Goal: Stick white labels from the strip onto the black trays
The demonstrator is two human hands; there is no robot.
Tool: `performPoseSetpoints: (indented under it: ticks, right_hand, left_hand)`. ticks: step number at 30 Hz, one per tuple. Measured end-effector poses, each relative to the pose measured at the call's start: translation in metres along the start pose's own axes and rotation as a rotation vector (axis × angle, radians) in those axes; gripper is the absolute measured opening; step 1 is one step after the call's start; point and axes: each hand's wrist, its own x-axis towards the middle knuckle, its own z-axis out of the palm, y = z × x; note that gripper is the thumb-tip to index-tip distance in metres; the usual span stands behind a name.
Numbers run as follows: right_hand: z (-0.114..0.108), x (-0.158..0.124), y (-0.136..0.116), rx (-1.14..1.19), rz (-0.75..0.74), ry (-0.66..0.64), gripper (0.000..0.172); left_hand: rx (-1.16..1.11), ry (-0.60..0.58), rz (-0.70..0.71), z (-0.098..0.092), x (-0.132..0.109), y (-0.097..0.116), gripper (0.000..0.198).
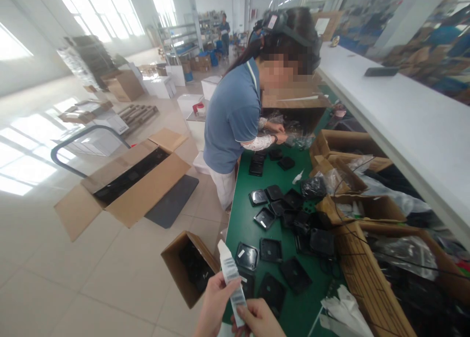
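Pinching a likely light, floppy label strip at its near end, left hand and right hand fingers clamped.

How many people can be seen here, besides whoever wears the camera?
2. A person in a blue shirt leans over the green table; a second person stands far back by the shelves. Others may be hidden behind them.

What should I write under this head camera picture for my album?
Left hand and right hand pinch a label strip by a green table of black trays, near a co-worker.
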Motion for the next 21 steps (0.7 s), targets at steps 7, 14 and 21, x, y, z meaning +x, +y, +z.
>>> performPoseSetpoints:
  ticks: [7,14,21]
  right_hand:
    - [-0.013,0.000,0.016,-0.137,-0.141,0.172,0.070]
    - [-0.018,-0.005,0.016,-0.212,-0.208,0.243,0.053]
    - [-0.010,-0.001,0.024,-0.027,-0.197,0.253,0.070]
  left_hand:
    - [-0.085,-0.055,-0.009,0.006,-0.003,0.003,0.042]
    - [-0.149,-0.096,0.050,0.009,-0.008,0.009,0.037]
    - [-0.235,-0.054,0.030,0.013,-0.006,0.001,0.040]
